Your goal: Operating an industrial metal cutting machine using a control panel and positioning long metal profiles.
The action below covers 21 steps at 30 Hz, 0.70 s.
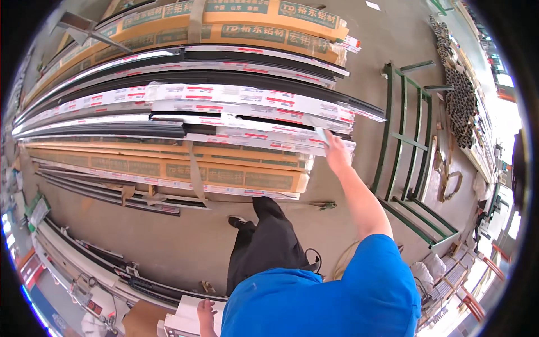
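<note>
My right arm reaches out over a stack of long metal profiles wrapped in white and red printed film [252, 95]. At their right end my right hand [337, 153] has its fingers closed on a thin pale flat piece [321, 135]; its exact kind is too small to tell. The hand is against or just above the end of the wrapped profiles. Low in view, my left hand [206, 310] hangs beside a white box-like machine [188, 314], its fingers loosely bent and apart, with nothing in them.
Long brown cardboard-wrapped bundles [241, 178] lie along the stack's near and far sides. A green metal frame rack [401, 140] stands to the right, with dark piled profiles [461, 95] beyond. A long machine bench [101, 269] runs behind me at lower left.
</note>
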Available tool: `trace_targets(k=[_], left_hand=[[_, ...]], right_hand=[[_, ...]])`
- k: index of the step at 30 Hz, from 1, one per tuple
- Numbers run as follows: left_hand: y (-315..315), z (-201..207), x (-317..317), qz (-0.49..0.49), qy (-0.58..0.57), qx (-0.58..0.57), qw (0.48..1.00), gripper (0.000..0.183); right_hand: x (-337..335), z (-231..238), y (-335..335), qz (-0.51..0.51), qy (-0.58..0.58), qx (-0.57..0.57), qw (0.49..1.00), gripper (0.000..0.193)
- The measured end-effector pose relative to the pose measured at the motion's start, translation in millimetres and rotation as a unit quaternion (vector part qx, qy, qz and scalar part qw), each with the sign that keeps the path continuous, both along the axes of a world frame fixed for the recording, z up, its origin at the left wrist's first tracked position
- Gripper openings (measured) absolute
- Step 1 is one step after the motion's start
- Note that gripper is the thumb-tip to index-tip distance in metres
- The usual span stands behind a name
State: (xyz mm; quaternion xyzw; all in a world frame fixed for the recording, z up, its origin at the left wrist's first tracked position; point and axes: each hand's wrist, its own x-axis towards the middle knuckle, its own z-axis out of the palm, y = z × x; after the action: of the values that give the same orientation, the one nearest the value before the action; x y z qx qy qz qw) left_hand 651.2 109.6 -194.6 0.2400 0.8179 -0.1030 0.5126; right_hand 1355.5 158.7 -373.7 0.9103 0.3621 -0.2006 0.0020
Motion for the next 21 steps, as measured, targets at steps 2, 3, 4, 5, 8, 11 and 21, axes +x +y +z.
trace_targets(k=[2,3,4,5,8,11,21], left_hand=[[-3.0,0.5,-8.5,0.013,0.009,0.002,1.000,0.037],[-5.3,2.0,-11.6,0.016,0.012,0.003,1.000,0.037],[-8.3,3.0,-14.2,0.020,0.011,-0.004,1.000,0.037],[-12.5,4.1,-16.6,0.025,0.011,-0.009,1.000,0.037],[-22.2,1.0,-23.8,0.029,0.010,-0.013,0.999,0.034],[-35.4,0.7,-29.1,0.041,0.003,-0.007,0.999,0.035],[-79.4,22.5,-51.1,0.047,0.041,-0.084,0.995,0.038]], right_hand=[[-30.8,-6.1,31.1,0.058,0.029,-0.015,0.998,0.050],[-46.9,-9.8,45.1,0.062,0.031,-0.014,0.997,0.050],[-62.3,-14.3,57.6,0.066,0.075,-0.056,0.993,0.050],[-76.3,-17.9,69.1,0.072,0.119,-0.097,0.986,0.050],[-117.0,-17.8,88.4,0.166,0.125,-0.134,0.969,0.050],[-141.9,-43.1,104.6,0.201,0.135,-0.136,0.961,0.049],[-84.8,-145.0,70.6,0.168,0.052,-0.180,0.968,0.059]])
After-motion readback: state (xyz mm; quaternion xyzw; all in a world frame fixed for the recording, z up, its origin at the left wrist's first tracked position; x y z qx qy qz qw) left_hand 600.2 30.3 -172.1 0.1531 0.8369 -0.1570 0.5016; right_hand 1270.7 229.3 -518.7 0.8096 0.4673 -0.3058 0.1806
